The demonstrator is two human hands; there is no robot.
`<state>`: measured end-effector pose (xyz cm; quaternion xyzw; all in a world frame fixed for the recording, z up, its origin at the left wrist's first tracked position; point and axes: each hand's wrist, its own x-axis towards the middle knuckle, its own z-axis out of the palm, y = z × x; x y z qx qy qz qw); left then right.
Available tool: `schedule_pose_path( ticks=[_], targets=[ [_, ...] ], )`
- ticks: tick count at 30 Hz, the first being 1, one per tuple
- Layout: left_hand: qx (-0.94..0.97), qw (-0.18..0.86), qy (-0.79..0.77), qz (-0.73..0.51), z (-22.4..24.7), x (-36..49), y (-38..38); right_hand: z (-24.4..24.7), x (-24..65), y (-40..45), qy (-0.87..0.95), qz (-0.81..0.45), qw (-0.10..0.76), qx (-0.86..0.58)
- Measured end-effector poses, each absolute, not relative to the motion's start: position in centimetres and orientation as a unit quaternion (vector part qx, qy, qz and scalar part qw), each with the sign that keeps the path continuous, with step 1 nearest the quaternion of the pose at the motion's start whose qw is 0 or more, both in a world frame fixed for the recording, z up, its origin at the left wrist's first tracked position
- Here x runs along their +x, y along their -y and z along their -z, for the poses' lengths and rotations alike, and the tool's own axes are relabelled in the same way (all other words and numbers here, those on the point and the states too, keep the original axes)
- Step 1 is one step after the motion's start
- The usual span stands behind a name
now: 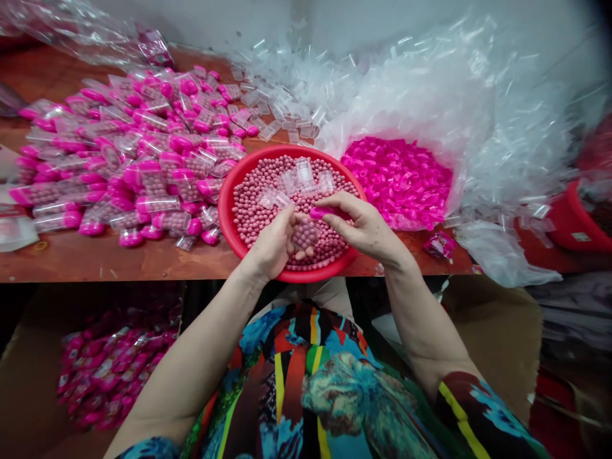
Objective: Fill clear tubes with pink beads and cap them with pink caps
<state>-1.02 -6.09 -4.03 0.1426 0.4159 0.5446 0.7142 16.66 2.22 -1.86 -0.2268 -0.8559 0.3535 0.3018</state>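
My left hand (277, 241) is closed around a clear plastic container (305, 233) filled with dusty-pink beads. Close beside it, my right hand (361, 224) pinches a bright pink cap (321, 212) near the container's end; whether the two touch, I cannot tell. Both hands are over a red basin (229, 237) of pink beads (255, 175). Several empty clear containers (304, 173) lie on top of the beads. To the right of the basin, a heap of loose pink caps (401, 185) sits in an opened clear bag.
Filled containers with pink caps (143, 159) are piled on the left of the reddish table (201, 262). Empty clear containers (430, 83) heap up behind and to the right. A box below holds pink packets (115, 376). Another red tub (576, 220) stands at far right.
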Motion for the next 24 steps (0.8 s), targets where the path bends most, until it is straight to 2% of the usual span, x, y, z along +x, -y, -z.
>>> schedule_pose_path(
  ticks=[7, 11, 14, 17, 21, 24],
  targets=[
    [0.140, 0.734, -0.425, -0.511, 3.9, -1.0, 6.1, 1.9, 16.8, -2.1, 0.881, -0.347, 0.260, -0.191],
    [0.117, 0.732, -0.444, -0.504, 3.4, -1.0, 6.0, 2.4, 17.2, -2.6, 0.910, -0.264, 0.253, -0.194],
    [0.125, 0.723, -0.459, -0.500, 3.0, -0.9, 5.9, 2.8, 17.3, -2.8, 0.907, -0.224, 0.280, -0.221],
    [0.137, 0.720, -0.457, -0.503, 3.1, -0.7, 5.9, 2.9, 17.2, -2.5, 0.877, -0.284, 0.305, -0.240],
    [0.140, 0.709, -0.455, -0.521, 4.2, -0.8, 5.8, 2.9, 17.2, -2.2, 0.856, -0.387, 0.255, -0.228],
    [0.149, 0.705, -0.439, -0.537, 5.1, -0.9, 5.8, 3.4, 17.3, -2.6, 0.868, -0.370, 0.250, -0.217]
  ],
)
